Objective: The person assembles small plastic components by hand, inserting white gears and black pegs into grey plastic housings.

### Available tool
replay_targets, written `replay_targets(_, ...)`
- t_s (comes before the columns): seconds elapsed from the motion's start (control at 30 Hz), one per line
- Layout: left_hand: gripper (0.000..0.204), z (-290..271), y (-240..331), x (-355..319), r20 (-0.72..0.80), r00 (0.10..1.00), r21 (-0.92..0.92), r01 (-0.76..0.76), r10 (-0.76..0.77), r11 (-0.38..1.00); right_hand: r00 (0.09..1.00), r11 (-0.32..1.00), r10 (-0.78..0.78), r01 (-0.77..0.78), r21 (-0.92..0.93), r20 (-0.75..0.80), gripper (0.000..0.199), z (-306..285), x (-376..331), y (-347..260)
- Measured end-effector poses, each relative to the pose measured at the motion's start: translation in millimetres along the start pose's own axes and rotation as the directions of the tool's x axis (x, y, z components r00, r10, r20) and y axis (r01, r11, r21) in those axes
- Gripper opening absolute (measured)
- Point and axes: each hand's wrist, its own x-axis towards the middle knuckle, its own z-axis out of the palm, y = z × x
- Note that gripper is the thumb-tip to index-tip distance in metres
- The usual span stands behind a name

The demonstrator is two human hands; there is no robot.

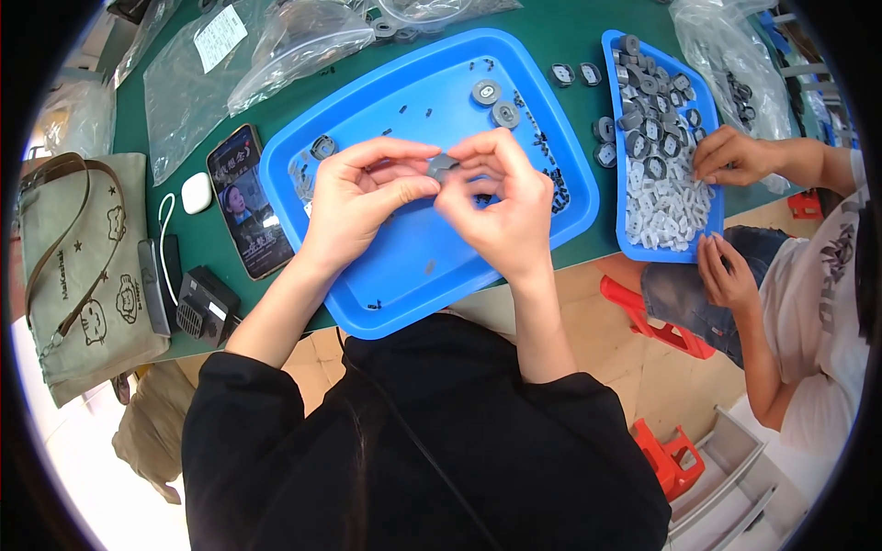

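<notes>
My left hand [363,197] and my right hand [496,202] meet over a large blue tray [404,275], pinching one small grey round part [443,165] between their fingertips. Two finished grey round parts [494,103] lie at the tray's far side. Tiny dark pieces [557,188] are scattered along its right side, and small pale pieces [299,179] sit by its left wall.
A second blue tray [617,64] at the right holds several grey and white parts; another person's hand [735,156] picks in it. A phone [246,202], white earbud case [196,193], black charger [207,303], canvas bag [83,275] and clear plastic bags [294,41] lie on the green table [570,23].
</notes>
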Motion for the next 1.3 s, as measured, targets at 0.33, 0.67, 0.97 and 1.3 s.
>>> replay_targets(0.33, 0.029, -4, -1, 1, 0.022, 0.999, -0.104, 0.044, -0.042, 0.994, 0.987, 0.963, 0.135, -0.150, 0.222, 0.084, 0.019, -4, 3, -4)
replay_targets(0.67, 0.026, -2, -3, 1, 0.052, 0.997, 0.023, -0.053, 0.052, 0.998, 0.980, 0.962, 0.158, -0.180, 0.204, 0.119, 0.019, -6, 2, 0)
replay_targets(0.97, 0.024, -2, 0, 2, -0.013, 1.000, -0.023, 0.026, -0.026, 0.999, 0.983, 0.974, 0.174, -0.181, 0.138, 0.063, 0.016, -2, 1, 5)
replay_targets(1.3, 0.025, -4, -2, 5, -0.108, 0.994, -0.112, 0.021, -0.033, 0.994, 0.988, 0.944, 0.155, -0.139, 0.298, -0.029, 0.022, -5, 4, 3)
